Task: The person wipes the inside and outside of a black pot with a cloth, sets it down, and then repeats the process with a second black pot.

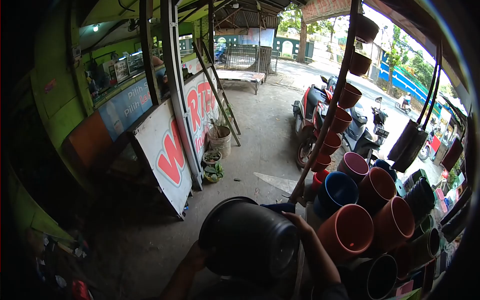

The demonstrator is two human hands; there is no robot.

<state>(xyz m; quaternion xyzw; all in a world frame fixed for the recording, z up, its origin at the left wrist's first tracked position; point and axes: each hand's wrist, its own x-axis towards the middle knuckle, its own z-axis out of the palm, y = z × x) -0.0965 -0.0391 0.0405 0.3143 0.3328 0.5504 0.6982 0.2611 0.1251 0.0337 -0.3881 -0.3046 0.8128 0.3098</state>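
Observation:
A large black plant pot (245,245) lies tilted on its side in front of me, its wide rim toward the left and its base toward the right. My left hand (195,257) grips the pot low on its left side, with the fingers partly hidden behind it. At the pot's upper right, my right hand (298,224) is closed on a dark blue cloth (279,207) held against the pot's far side. Part of that cloth is hidden by the pot and the fingers.
Terracotta pots (347,232) and a blue pot (340,189) stand close on my right, beside a slanted pole (327,107) hung with small pots. Motorbikes (312,112) are parked beyond. A lettered white board (167,160) and potted plants (214,172) stand to the left.

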